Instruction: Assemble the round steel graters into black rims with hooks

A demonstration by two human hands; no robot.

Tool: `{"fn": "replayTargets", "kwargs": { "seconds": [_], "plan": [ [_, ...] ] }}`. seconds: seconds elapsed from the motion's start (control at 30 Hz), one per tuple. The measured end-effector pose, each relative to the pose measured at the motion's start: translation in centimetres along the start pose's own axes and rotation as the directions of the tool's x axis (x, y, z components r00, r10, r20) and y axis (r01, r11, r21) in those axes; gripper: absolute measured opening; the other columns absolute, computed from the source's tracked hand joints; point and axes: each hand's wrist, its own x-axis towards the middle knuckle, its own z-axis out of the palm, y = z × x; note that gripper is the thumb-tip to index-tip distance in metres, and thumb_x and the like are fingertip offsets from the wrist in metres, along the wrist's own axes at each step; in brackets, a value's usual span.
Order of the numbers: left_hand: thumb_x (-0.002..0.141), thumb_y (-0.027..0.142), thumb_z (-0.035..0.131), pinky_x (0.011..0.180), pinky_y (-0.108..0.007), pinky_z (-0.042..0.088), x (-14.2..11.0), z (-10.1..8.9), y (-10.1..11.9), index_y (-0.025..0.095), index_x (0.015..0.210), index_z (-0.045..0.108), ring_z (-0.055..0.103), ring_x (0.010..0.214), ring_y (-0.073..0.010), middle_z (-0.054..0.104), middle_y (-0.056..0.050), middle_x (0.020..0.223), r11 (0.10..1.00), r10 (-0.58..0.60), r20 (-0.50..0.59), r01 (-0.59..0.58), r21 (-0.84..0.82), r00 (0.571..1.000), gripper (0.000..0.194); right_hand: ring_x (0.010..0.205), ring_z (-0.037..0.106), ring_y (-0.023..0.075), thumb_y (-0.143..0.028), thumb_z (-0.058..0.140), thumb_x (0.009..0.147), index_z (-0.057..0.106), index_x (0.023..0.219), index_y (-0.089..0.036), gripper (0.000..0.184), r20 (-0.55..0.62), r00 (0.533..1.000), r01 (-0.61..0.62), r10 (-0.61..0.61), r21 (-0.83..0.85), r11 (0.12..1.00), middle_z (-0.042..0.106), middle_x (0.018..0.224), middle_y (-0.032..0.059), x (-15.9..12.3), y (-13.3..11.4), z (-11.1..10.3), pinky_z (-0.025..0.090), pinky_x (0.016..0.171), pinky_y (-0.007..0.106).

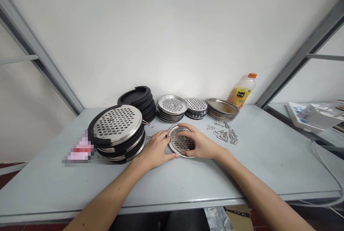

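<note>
A round metal grater plate (182, 140) with a raised rim lies on the table in front of me. My left hand (157, 150) braces its left edge, fingertips and thumb curved around the rim. From the right, my right hand (201, 143) arches over the plate, with fingertips at its far side and the thumb on its near part. Part of the plate is hidden by this hand. Left of my hands stands a stack of grater plates in black holders (118, 125), with wire clips (147, 123) sticking out. Loose wire clips (223, 134) lie to the right.
Along the wall are black round holders (137, 98), stacked rimmed grater plates (172, 105), smaller grater discs (196, 105), shallow metal lids (223, 106) and an orange-capped bottle (243, 91). A blurred pink item (80, 148) lies left. A white cable (328, 170) hangs right.
</note>
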Motion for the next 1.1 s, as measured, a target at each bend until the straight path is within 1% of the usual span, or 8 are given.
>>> {"fn": "replayTargets", "kwargs": {
  "seconds": [0.3, 0.4, 0.53, 0.6, 0.67, 0.87, 0.97, 1.1],
  "plan": [
    [0.075, 0.049, 0.071, 0.106, -0.044, 0.036, -0.1, -0.1, 0.0, 0.019, 0.122, 0.058, 0.044, 0.125, -0.0300, 0.051, -0.013, 0.133, 1.000, -0.010, 0.008, 0.010, 0.014, 1.000, 0.057, 0.132, 0.037, 0.0343, -0.033, 0.078, 0.061, 0.060, 0.120, -0.022, 0.062, 0.018, 0.999, -0.038, 0.038, -0.012, 0.999, 0.041, 0.141, 0.0141, 0.1, -0.3, -0.6, 0.031, 0.108, 0.050],
    [0.075, 0.048, 0.071, 0.107, -0.044, 0.035, -0.1, -0.2, 0.1, 0.018, 0.123, 0.057, 0.042, 0.127, -0.0297, 0.050, -0.013, 0.134, 1.000, 0.003, 0.011, -0.004, 0.019, 1.000, 0.058, 0.132, 0.036, 0.0340, -0.038, 0.076, 0.067, 0.059, 0.121, -0.022, 0.059, 0.021, 0.998, -0.056, 0.056, -0.015, 0.998, 0.041, 0.141, 0.0137, 0.0, 0.2, -1.1, 0.031, 0.109, 0.051],
    [0.075, 0.048, 0.071, 0.108, -0.044, 0.035, 0.0, -0.3, 0.1, 0.019, 0.125, 0.054, 0.039, 0.128, -0.0290, 0.047, -0.012, 0.135, 1.000, 0.021, -0.006, -0.021, 0.009, 1.000, 0.060, 0.126, 0.045, 0.0301, -0.039, 0.063, 0.081, 0.062, 0.115, -0.023, 0.038, -0.114, 0.985, -0.139, 0.133, -0.048, 0.989, 0.050, 0.134, 0.0120, -0.3, 1.9, -1.8, 0.036, 0.106, 0.048],
    [0.074, 0.047, 0.072, 0.108, -0.045, 0.035, 0.0, -0.4, 0.1, 0.019, 0.123, 0.055, 0.039, 0.129, -0.0295, 0.047, -0.012, 0.135, 1.000, 0.017, -0.014, -0.017, 0.005, 1.000, 0.059, 0.120, 0.051, 0.0285, -0.038, 0.059, 0.084, 0.065, 0.109, -0.021, 0.030, -0.200, 0.965, -0.184, 0.167, -0.072, 0.980, 0.056, 0.127, 0.0116, -0.4, 2.8, -2.0, 0.039, 0.103, 0.047],
    [0.074, 0.047, 0.073, 0.108, -0.046, 0.035, 0.0, -0.4, 0.1, 0.020, 0.120, 0.057, 0.038, 0.129, -0.0302, 0.047, -0.012, 0.135, 1.000, 0.020, -0.024, -0.020, -0.008, 1.000, 0.056, 0.114, 0.055, 0.0275, -0.036, 0.056, 0.086, 0.066, 0.104, -0.020, 0.026, -0.243, 0.953, -0.209, 0.183, -0.090, 0.974, 0.059, 0.122, 0.0111, -0.5, 3.4, -2.2, 0.042, 0.100, 0.045],
    [0.071, 0.041, 0.077, 0.107, -0.047, 0.035, 0.0, -0.5, 0.2, 0.020, 0.105, 0.063, 0.039, 0.128, -0.0303, 0.049, -0.011, 0.132, 0.998, 0.049, -0.063, -0.051, -0.035, 0.997, 0.041, 0.097, 0.063, 0.0256, -0.034, 0.051, 0.088, 0.066, 0.101, -0.020, 0.024, -0.162, 0.959, -0.250, 0.231, -0.106, 0.963, 0.069, 0.102, 0.0084, -0.4, 3.4, -2.3, 0.049, 0.087, 0.041],
    [0.069, 0.036, 0.079, 0.106, -0.046, 0.037, 0.0, -0.6, 0.3, 0.022, 0.098, 0.064, 0.041, 0.126, -0.0293, 0.051, -0.009, 0.129, 0.996, 0.056, -0.082, -0.061, -0.059, 0.995, 0.036, 0.096, 0.064, 0.0255, -0.033, 0.051, 0.088, 0.066, 0.102, -0.021, 0.023, -0.146, 0.962, -0.247, 0.231, -0.104, 0.963, 0.070, 0.103, 0.0081, -0.4, 3.2, -2.2, 0.050, 0.087, 0.041],
    [0.070, 0.032, 0.079, 0.105, -0.045, 0.037, 0.0, -0.8, 0.6, 0.022, 0.091, 0.066, 0.041, 0.126, -0.0286, 0.052, -0.008, 0.130, 0.992, 0.092, -0.087, -0.099, -0.077, 0.992, 0.027, 0.100, 0.063, 0.0252, -0.030, 0.052, 0.088, 0.067, 0.105, -0.022, 0.024, -0.116, 0.978, -0.179, 0.171, -0.059, 0.982, 0.069, 0.109, 0.0074, -0.3, 2.9, -2.0, 0.049, 0.091, 0.042]
  ]
}}
